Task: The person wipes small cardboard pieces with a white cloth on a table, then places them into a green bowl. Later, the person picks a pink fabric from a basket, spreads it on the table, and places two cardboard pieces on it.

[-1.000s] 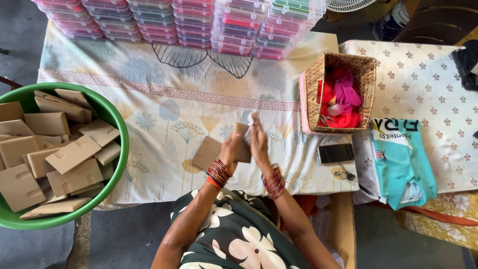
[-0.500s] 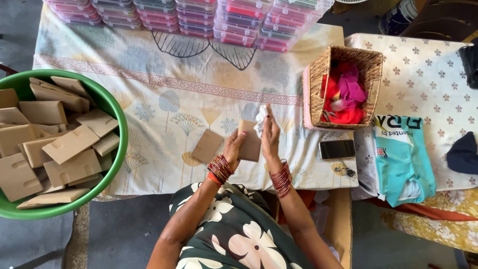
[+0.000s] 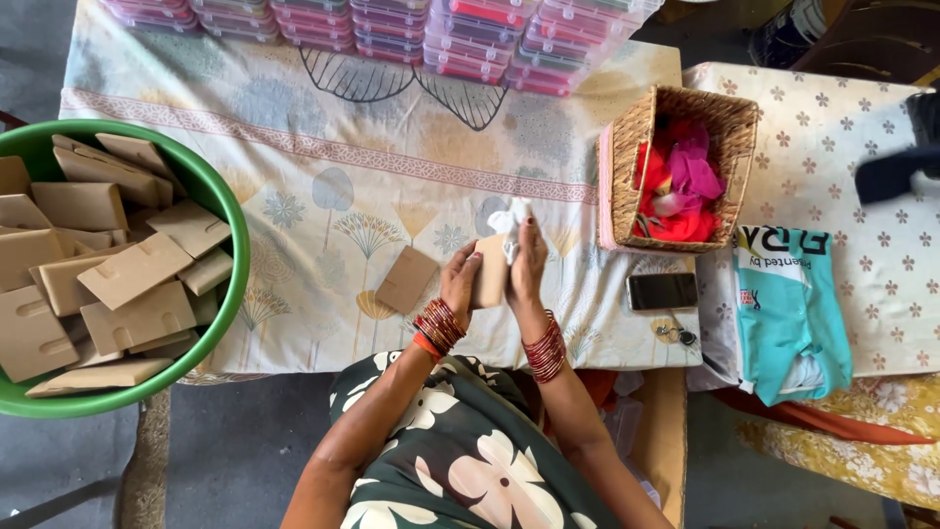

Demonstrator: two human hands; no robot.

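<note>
We find the left hand (image 3: 460, 286) gripping a card (image 3: 490, 271) near the table's (image 3: 294, 176) front edge; the right hand (image 3: 527, 263) pinches white tissue (image 3: 510, 219) against it.

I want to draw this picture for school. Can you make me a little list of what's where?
left hand: holds a small cardboard box
right hand: pinches white tissue against the box
table: flat cardboard piece, black phone, keys
green tub: full of cardboard pieces
wicker basket: red and pink fabric
far edge: stacked plastic boxes
</note>
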